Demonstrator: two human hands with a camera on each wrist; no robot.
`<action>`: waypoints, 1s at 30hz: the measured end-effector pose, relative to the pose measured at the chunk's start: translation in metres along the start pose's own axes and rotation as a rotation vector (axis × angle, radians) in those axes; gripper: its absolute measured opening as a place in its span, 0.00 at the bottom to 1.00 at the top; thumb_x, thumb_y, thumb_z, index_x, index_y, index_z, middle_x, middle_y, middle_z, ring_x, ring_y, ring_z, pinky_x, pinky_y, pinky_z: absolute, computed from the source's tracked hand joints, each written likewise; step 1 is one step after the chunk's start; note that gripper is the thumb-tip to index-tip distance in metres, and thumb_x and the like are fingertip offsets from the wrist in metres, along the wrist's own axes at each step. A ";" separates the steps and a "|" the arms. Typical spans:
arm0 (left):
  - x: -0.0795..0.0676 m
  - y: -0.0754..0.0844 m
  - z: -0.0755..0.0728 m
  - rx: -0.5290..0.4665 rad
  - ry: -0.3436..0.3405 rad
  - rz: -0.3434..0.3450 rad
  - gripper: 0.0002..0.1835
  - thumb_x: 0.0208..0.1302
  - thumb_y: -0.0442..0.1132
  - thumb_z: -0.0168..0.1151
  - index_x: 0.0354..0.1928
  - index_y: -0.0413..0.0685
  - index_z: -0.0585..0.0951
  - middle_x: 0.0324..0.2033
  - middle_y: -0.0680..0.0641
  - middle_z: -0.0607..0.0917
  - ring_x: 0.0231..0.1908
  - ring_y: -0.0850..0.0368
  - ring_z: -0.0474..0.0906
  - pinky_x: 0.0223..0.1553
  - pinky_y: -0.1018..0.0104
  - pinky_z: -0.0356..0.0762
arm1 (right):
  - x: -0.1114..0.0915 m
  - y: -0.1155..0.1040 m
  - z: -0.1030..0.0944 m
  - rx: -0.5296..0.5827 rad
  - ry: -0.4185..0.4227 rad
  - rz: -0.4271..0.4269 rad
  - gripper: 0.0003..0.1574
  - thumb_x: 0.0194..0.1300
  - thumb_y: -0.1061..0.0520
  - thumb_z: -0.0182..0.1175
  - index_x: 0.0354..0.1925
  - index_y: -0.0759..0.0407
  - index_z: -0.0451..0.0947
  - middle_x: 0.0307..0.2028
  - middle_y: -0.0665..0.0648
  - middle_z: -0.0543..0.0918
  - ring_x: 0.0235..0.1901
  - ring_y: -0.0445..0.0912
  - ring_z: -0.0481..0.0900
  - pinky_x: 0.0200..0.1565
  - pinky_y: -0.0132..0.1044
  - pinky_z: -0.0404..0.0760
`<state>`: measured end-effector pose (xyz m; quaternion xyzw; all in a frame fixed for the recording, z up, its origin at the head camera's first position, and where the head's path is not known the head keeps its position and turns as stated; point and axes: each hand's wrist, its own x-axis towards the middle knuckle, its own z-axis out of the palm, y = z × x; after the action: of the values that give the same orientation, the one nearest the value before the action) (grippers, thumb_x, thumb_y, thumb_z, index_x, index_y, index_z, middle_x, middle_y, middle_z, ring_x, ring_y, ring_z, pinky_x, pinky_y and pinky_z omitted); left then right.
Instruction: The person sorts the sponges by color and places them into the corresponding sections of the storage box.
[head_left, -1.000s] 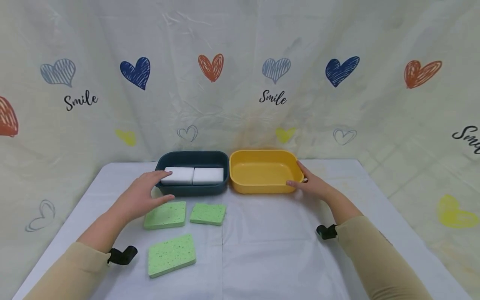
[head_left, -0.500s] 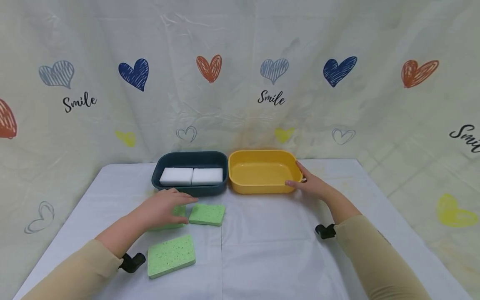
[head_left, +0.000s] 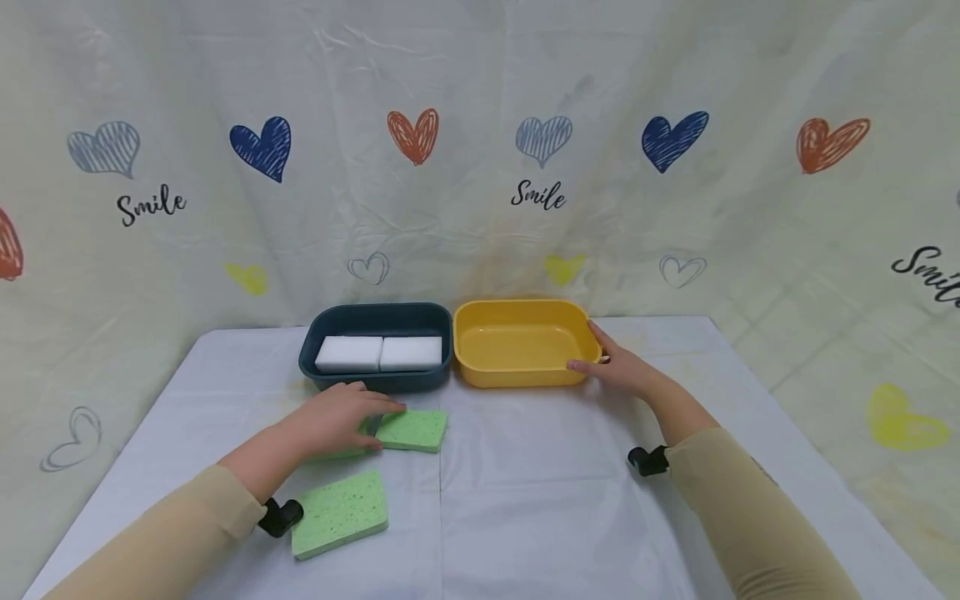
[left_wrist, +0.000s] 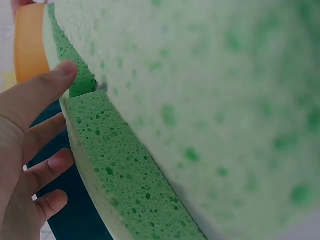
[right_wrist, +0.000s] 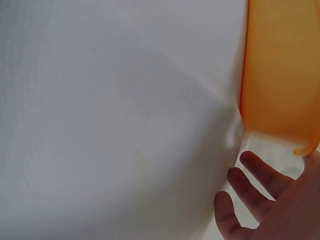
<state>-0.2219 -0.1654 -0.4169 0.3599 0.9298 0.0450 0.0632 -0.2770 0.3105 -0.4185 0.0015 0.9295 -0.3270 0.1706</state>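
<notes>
My left hand [head_left: 341, 421] hovers low over the green sponges, fingers loosely extended. It partly hides the back left sponge [left_wrist: 120, 160]. Its index fingertip and thumb reach the left end of the back right sponge [head_left: 415, 430]; whether they touch it cannot be told. A third green sponge [head_left: 341, 512] lies nearer the front, by my left wrist. My right hand [head_left: 618, 367] rests against the right end of a yellow bin [head_left: 517, 379], thumb at the front wall and index finger at the back corner. In the right wrist view, other fingers [right_wrist: 250, 192] stretch out beside the bin.
A dark teal bin [head_left: 375, 382] stands left of the yellow one, nearly touching it. Two white sponge blocks [head_left: 348, 354] lie side by side inside. Behind the white-covered table [head_left: 525, 492] hangs a curtain [head_left: 465, 208] printed with hearts.
My left hand has left the dark teal bin, coming forward and right to the green sponges. My right hand has stayed at the yellow bin. The head view has shifted slightly.
</notes>
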 end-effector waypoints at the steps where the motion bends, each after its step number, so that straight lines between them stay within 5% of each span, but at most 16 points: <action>1: 0.001 0.000 0.000 0.000 -0.006 -0.006 0.34 0.55 0.57 0.73 0.66 0.67 0.76 0.60 0.62 0.80 0.40 0.62 0.69 0.42 0.62 0.70 | 0.000 0.000 0.000 0.001 0.000 0.000 0.72 0.57 0.21 0.58 0.78 0.38 0.24 0.75 0.69 0.50 0.67 0.67 0.57 0.66 0.70 0.53; 14: 0.006 -0.001 -0.002 -0.007 -0.037 -0.021 0.34 0.52 0.56 0.76 0.63 0.69 0.79 0.56 0.63 0.82 0.35 0.61 0.64 0.39 0.64 0.62 | 0.000 0.000 -0.001 -0.002 -0.001 0.025 0.75 0.52 0.18 0.59 0.78 0.37 0.24 0.75 0.69 0.51 0.67 0.66 0.58 0.66 0.70 0.54; 30: 0.001 0.005 -0.019 -0.039 0.114 0.055 0.31 0.54 0.56 0.74 0.62 0.64 0.81 0.57 0.58 0.82 0.36 0.61 0.66 0.38 0.64 0.68 | -0.002 -0.002 0.000 0.002 0.003 0.032 0.75 0.52 0.18 0.59 0.78 0.36 0.25 0.74 0.69 0.53 0.66 0.66 0.59 0.66 0.70 0.55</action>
<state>-0.2219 -0.1619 -0.3979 0.3808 0.9206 0.0851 0.0158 -0.2756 0.3086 -0.4166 0.0170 0.9292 -0.3252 0.1746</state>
